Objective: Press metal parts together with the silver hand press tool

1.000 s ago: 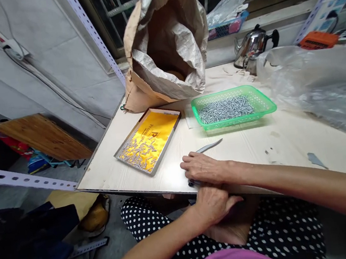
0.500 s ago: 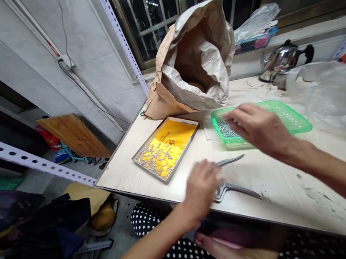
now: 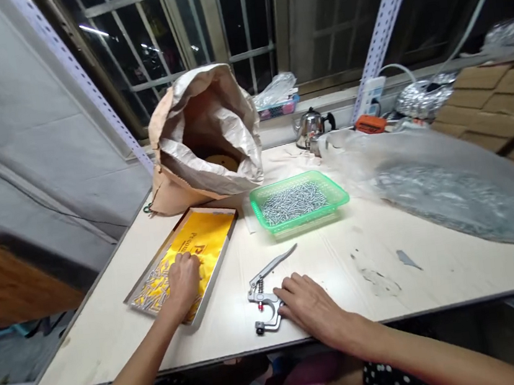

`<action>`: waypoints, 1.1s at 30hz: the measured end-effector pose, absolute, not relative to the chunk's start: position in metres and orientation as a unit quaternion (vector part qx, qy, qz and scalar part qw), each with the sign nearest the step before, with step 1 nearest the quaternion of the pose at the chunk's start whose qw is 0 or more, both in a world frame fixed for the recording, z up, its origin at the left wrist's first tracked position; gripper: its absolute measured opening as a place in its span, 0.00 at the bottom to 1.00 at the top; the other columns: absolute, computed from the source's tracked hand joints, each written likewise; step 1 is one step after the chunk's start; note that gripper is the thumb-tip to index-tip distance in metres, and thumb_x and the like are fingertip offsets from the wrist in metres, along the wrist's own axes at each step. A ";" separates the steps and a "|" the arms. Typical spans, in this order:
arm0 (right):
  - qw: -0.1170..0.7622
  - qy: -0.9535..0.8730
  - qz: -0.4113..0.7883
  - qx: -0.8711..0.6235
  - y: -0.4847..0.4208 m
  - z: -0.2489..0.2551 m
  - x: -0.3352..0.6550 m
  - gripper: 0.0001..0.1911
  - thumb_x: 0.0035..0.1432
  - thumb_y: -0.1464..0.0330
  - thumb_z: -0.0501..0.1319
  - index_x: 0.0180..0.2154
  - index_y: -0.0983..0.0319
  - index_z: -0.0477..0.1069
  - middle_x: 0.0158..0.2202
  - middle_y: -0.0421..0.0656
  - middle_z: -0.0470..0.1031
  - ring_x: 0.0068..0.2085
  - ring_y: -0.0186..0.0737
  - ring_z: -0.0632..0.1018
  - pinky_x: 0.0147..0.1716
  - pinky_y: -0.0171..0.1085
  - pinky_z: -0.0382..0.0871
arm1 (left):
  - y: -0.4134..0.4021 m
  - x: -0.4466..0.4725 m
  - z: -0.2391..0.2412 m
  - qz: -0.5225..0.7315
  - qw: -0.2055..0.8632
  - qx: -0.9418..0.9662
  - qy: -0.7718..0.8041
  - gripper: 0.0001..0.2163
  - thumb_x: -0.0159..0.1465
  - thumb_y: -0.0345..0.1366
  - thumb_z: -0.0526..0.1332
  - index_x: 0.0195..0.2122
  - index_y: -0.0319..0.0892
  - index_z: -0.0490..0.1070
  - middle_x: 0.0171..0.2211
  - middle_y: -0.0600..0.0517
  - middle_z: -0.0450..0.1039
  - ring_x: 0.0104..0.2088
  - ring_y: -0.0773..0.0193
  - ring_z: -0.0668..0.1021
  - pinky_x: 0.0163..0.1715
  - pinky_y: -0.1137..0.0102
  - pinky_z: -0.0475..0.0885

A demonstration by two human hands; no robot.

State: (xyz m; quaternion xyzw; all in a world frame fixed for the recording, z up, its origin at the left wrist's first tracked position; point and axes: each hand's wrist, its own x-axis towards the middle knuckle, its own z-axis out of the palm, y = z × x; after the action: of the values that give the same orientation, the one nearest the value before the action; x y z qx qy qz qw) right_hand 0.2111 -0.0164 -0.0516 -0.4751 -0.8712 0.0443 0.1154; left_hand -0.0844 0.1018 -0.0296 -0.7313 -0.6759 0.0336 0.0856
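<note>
My left hand is down in a shallow tray with a yellow printed lining. Its fingers are bent together among small metal pieces, and whatever they pinch is hidden. Silver snap pliers, jaws towards the left, lie on the table with their handles spread. Over the lower handle rests my right hand, its fingers curled around it and hiding most of it. Behind the pliers, a green plastic basket holds many small metal pins.
A large open paper sack leans at the back left. A metal kettle stands near the window. On the right lie a clear plastic bag of small parts, an orange object and stacked cardboard.
My view has swung to the right. My left hand has moved from beside the pliers into the tray. My right hand has come from over the basket down onto the pliers' handle.
</note>
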 end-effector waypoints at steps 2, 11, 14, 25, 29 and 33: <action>0.132 -0.869 0.054 -0.474 -0.017 -0.055 0.214 0.10 0.61 0.67 0.65 0.44 0.60 0.72 0.41 0.45 0.74 0.42 0.46 0.72 0.38 0.43 0.65 | 0.098 -0.079 -0.020 -0.010 0.062 -0.734 -0.676 0.13 0.63 0.32 0.51 0.31 0.39 0.76 0.37 0.43 0.77 0.42 0.53 0.73 0.37 0.67 0.64; 0.156 -0.872 0.056 -0.461 -0.013 -0.070 0.241 0.04 0.66 0.72 0.57 0.38 0.62 0.71 0.38 0.45 0.72 0.40 0.45 0.68 0.37 0.41 0.58 | 0.018 -0.002 -0.006 -0.193 -0.423 -0.600 -0.652 0.15 0.53 0.46 0.63 0.31 0.38 0.77 0.25 0.51 0.75 0.24 0.65 0.72 0.26 0.72 0.66; 0.170 -0.874 0.043 -0.453 -0.011 -0.074 0.242 0.05 0.66 0.73 0.56 0.37 0.63 0.70 0.37 0.46 0.71 0.39 0.45 0.67 0.37 0.41 0.57 | 0.003 0.008 -0.021 -0.181 -0.470 -0.562 -0.656 0.17 0.50 0.48 0.65 0.30 0.36 0.77 0.21 0.53 0.72 0.21 0.68 0.67 0.23 0.73 0.62; 0.171 -0.874 0.037 -0.453 -0.010 -0.072 0.243 0.06 0.66 0.74 0.56 0.36 0.63 0.70 0.37 0.46 0.71 0.39 0.45 0.67 0.36 0.40 0.55 | -0.006 0.016 -0.032 -0.118 -0.440 -0.561 -0.691 0.20 0.50 0.53 0.66 0.26 0.37 0.76 0.15 0.57 0.64 0.19 0.71 0.63 0.19 0.75 0.53; 0.173 -0.873 0.040 -0.455 -0.010 -0.073 0.243 0.06 0.66 0.74 0.55 0.36 0.63 0.70 0.37 0.47 0.71 0.39 0.45 0.66 0.37 0.41 0.56 | -0.005 0.017 -0.032 -0.091 -0.452 -0.551 -0.696 0.18 0.51 0.51 0.66 0.24 0.38 0.75 0.13 0.58 0.62 0.16 0.72 0.61 0.18 0.74 0.51; 0.160 -0.874 0.038 -0.457 -0.012 -0.071 0.242 0.06 0.65 0.75 0.55 0.37 0.63 0.70 0.38 0.47 0.71 0.40 0.45 0.67 0.37 0.41 0.57 | -0.002 0.018 -0.030 -0.061 -0.498 -0.538 -0.677 0.17 0.51 0.50 0.66 0.20 0.40 0.70 0.12 0.59 0.61 0.14 0.73 0.60 0.16 0.75 0.51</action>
State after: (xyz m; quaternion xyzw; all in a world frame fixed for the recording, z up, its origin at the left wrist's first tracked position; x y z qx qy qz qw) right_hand 0.2416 -0.0120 -0.0713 -0.4570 -0.8741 0.0384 0.1602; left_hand 0.0184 -0.0020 -0.0300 -0.5378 -0.6773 -0.0609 -0.4983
